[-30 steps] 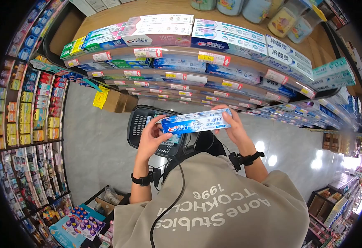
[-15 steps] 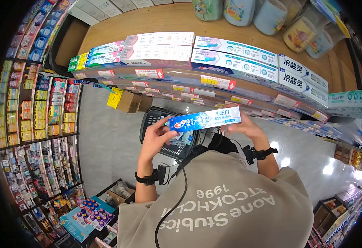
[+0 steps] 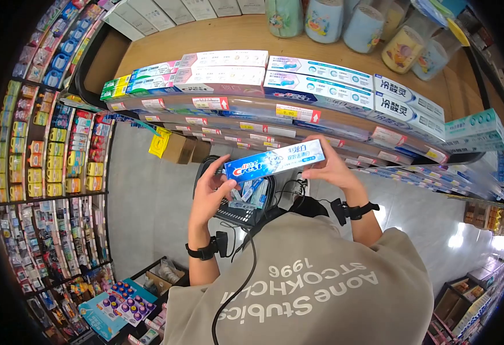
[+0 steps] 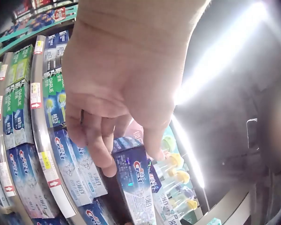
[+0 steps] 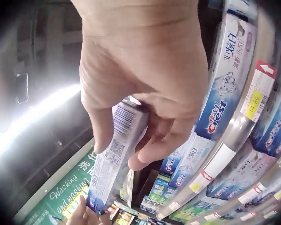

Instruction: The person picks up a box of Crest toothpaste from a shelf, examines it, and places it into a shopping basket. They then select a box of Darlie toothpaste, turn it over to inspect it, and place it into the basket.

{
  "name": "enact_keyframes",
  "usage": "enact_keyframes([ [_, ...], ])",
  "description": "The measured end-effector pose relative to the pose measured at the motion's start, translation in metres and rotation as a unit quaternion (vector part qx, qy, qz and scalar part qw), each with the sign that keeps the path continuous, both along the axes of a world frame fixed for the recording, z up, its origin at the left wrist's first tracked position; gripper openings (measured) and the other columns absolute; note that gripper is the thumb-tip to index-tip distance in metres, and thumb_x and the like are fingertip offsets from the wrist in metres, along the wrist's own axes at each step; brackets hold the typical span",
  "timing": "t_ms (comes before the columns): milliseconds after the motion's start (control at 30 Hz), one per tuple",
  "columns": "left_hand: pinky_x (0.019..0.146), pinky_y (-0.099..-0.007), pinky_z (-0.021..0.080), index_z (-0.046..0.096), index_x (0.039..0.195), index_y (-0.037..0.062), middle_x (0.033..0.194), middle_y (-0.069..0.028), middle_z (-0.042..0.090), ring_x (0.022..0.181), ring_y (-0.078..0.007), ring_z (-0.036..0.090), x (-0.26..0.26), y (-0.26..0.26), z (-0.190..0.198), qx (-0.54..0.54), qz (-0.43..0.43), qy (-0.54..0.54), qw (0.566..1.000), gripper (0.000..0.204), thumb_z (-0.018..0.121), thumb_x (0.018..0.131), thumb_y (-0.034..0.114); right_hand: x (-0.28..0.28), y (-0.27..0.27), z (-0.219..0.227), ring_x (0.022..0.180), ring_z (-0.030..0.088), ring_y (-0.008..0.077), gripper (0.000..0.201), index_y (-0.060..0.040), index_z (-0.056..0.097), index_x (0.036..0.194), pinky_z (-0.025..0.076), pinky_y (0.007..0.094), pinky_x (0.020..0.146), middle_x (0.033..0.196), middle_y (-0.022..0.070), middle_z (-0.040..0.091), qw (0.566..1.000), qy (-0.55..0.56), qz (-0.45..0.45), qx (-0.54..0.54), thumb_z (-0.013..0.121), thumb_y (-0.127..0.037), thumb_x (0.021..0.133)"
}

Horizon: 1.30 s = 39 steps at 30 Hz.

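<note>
A blue and white Crest toothpaste box point(image 3: 275, 160) is held between both hands in front of the shirt. The left hand point(image 3: 210, 192) pinches its blue end, thumb on the near side. At the white end, the right hand point(image 3: 336, 169) grips with fingers behind and thumb below. In the left wrist view the left hand point(image 4: 124, 79) has thumb and fingers on either side of the box point(image 4: 136, 183). The right wrist view shows the right hand point(image 5: 145, 70) around the end of the box point(image 5: 113, 154) near a barcode.
Beyond the hands stands a shelf point(image 3: 223, 35) with rows of toothpaste boxes point(image 3: 321, 86) and price tags. Below the held box, a dark basket point(image 3: 237, 214) contains several packages. A cardboard carton point(image 3: 178, 149) lies on the floor. Stocked shelves point(image 3: 50, 149) line the left side.
The box has tilted, its white end rising toward the shelf, and both hands have moved with it while keeping hold. The head view has shifted, showing more of the shelf top than a second ago.
</note>
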<state>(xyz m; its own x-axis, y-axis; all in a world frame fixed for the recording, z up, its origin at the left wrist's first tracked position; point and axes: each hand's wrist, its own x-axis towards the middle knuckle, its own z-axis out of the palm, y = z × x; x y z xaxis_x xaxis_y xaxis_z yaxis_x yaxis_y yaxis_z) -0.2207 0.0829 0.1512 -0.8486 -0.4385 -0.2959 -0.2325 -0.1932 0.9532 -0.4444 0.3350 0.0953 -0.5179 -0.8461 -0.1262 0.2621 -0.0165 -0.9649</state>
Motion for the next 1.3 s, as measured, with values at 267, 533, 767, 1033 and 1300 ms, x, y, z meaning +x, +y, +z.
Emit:
enact_keyframes([
  [267,0.063,-0.0262,0.052,0.053,0.139,-0.0003,0.094,-0.0075,0.068,0.076,-0.0123,0.064,0.042,0.013,-0.012,-0.033,-0.038,0.026,0.998,0.053,0.073,0.09,0.003,0.055,0.016,0.004,0.089,0.064,0.0097,0.054,-0.0042,0.055,0.121,0.055,0.027,0.075,0.102,0.0023,0.066,0.992,0.097,-0.08,0.015,0.089,-0.009,0.079],
  [533,0.056,-0.0238,0.048,0.059,0.118,0.0008,0.073,-0.0009,0.061,0.063,-0.0078,0.058,0.089,0.025,-0.035,0.005,-0.094,0.018,0.995,0.036,0.078,0.089,0.01,0.118,0.054,0.014,0.089,0.062,0.0077,0.041,-0.0024,0.062,0.111,0.052,0.0257,0.076,0.099,0.002,0.068,0.99,0.047,-0.112,0.071,0.087,-0.019,0.082],
  [767,0.05,-0.0216,0.045,0.052,0.095,0.0073,0.071,0.0012,0.058,0.061,-0.0071,0.058,0.114,0.027,-0.052,0.032,-0.092,0.043,0.994,0.026,0.076,0.092,0.016,0.172,0.067,0.008,0.071,0.071,0.0146,0.032,-0.0031,0.059,0.109,0.054,0.0249,0.062,0.092,0.0084,0.071,0.992,-0.03,-0.116,0.025,0.079,-0.019,0.09],
  [1033,0.05,-0.0237,0.044,0.051,0.083,0.0088,0.066,-0.0003,0.056,0.056,-0.0066,0.057,0.113,0.022,-0.056,0.027,-0.141,0.065,0.987,0.029,0.072,0.096,0.025,0.192,0.067,0.017,0.065,0.071,0.0171,0.029,-0.0022,0.062,0.108,0.054,0.0255,0.058,0.087,0.0095,0.072,0.984,-0.047,-0.16,0.065,0.076,-0.022,0.092],
  [1300,0.05,-0.0231,0.043,0.053,0.082,0.0086,0.065,0.0001,0.056,0.053,-0.0072,0.055,0.121,0.019,-0.06,0.027,-0.141,0.059,0.988,0.031,0.068,0.098,0.029,0.203,0.06,0.018,0.066,0.07,0.0181,0.028,-0.002,0.063,0.106,0.055,0.0279,0.06,0.084,0.0126,0.073,0.98,-0.053,-0.167,0.097,0.074,-0.024,0.093],
])
